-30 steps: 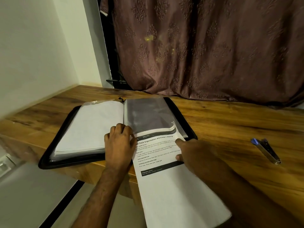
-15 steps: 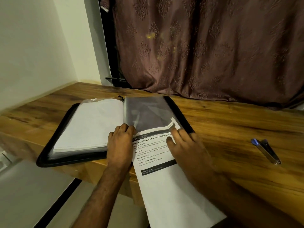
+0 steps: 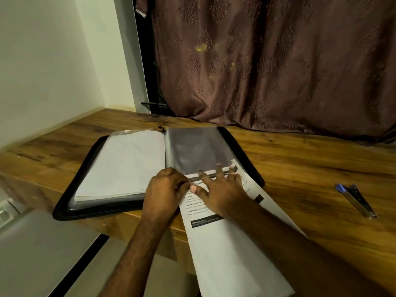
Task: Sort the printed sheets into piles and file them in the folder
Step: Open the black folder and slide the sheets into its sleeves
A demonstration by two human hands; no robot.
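Right hand advanced into sleeve, sheet overhanging desk edge

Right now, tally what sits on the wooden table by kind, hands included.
Folder: 1
Printed sheets stack sliding into the clear sleeve: 1
Pen: 1
Hands: 2, left hand and right hand
Total: 5

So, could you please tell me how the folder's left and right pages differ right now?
The left page already holds a white sheet and lies flat; the right sleeve looks dark and mostly empty, with the printed sheet only partly in. Nothing touches the left page; both hands work at the right sleeve. Both are clear sleeves.
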